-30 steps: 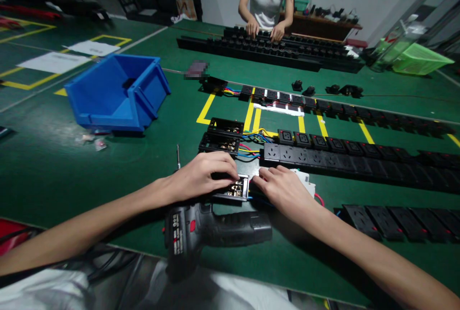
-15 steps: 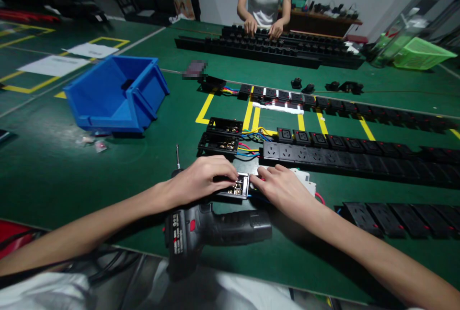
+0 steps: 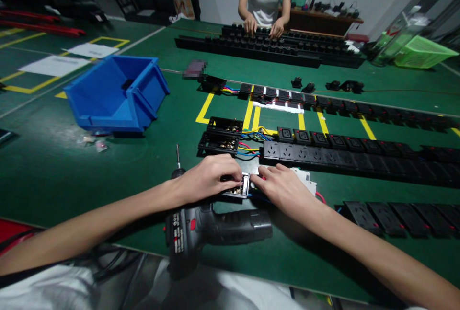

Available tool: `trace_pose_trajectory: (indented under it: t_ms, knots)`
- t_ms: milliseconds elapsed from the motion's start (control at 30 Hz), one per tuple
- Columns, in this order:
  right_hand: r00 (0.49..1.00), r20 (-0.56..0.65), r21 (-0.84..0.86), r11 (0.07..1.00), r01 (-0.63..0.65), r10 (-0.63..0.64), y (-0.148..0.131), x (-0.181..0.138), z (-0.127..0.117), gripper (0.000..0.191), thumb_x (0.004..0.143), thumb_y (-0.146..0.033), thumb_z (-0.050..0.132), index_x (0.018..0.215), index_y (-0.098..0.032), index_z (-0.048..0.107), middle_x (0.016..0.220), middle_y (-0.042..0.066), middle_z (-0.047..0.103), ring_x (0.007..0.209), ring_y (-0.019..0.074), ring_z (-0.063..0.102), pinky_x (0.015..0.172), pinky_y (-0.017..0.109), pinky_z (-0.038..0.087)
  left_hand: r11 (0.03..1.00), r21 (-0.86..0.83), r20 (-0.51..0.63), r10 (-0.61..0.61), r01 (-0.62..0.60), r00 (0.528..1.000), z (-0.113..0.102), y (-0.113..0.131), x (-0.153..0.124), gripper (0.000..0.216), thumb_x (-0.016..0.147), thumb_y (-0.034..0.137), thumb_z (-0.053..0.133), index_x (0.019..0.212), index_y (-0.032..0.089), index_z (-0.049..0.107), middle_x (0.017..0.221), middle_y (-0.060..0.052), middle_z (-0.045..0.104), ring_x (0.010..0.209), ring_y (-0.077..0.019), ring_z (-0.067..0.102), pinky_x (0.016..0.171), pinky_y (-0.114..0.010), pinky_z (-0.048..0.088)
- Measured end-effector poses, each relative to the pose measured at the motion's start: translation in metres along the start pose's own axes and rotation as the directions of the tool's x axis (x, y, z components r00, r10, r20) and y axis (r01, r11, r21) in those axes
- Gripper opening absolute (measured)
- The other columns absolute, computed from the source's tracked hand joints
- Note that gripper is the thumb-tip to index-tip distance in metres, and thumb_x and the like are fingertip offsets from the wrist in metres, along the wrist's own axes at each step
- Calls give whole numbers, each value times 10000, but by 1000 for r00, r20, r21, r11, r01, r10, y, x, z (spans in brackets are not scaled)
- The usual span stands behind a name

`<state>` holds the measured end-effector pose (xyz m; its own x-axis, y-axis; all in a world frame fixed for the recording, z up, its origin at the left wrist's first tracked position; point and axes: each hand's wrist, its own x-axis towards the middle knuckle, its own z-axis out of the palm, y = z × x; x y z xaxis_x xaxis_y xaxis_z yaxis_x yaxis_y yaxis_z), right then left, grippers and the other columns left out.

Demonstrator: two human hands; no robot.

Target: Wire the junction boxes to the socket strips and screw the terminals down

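Note:
My left hand (image 3: 204, 178) lies curled over a small black terminal box (image 3: 237, 188) with brass contacts, fingers gripping its top edge. My right hand (image 3: 283, 188) presses against the box's right side, fingertips at the red and blue wires there. A white part (image 3: 307, 180) shows just behind my right hand. A black cordless screwdriver (image 3: 212, 228) lies on the green table (image 3: 53, 171) right below both hands, its bit (image 3: 177, 155) pointing away past my left wrist.
Two more open terminal boxes (image 3: 221, 137) with coloured wires join long black socket strips (image 3: 359, 156) to the right. A blue bin (image 3: 115, 92) sits at the left. Across the table a person's hands (image 3: 264, 27) work on other black strips. A green basket (image 3: 420, 51) is far right.
My left hand has slid slightly right over the terminal box, covering more of it. My right hand stays against the box's right side. The screwdriver has not moved.

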<state>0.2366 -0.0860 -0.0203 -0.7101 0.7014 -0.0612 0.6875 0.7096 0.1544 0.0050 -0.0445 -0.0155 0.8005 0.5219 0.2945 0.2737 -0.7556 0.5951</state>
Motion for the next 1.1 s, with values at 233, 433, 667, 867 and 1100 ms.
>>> trace_pose_trajectory:
  t_ms: [233,433,667,867,1100]
  knots:
    - [1000,6,54,998,-21,20,1,-1,1,192,930,-162,545,1112,-197,496,970,45,562,762,186,577,708,304,349,989,131,80,51,-61,996,-2,4,-2,171,958,208,515,870,125,636,907,-90,654,860,-164,574,767,-272,460]
    - [1000,18,86,996,-20,18,1,-1,0,212,920,-137,547,1115,-193,485,945,40,555,748,170,555,698,287,331,985,161,121,36,-55,992,-7,7,-6,190,976,214,480,902,125,631,934,-90,649,871,-162,583,778,-268,460]
    - [1000,-7,57,998,-9,9,2,-1,5,190,915,-168,561,1085,-199,484,937,23,538,727,184,571,666,309,332,985,160,147,37,-61,988,-11,7,-5,198,981,210,462,937,121,633,912,-87,643,870,-165,584,775,-274,459]
    - [1000,-8,60,998,-9,10,2,-2,3,213,914,-168,563,1108,-202,481,939,19,538,736,183,577,671,314,333,988,155,159,0,-25,987,-12,8,-4,190,981,223,469,982,129,634,923,-74,630,871,-161,572,777,-272,451]
    - [999,-29,86,996,-17,19,3,-1,5,199,900,-148,566,1072,-205,483,914,12,538,728,185,572,642,305,273,981,190,98,-62,43,993,-8,11,-5,178,972,254,499,968,135,632,921,-59,627,878,-162,561,787,-276,447]
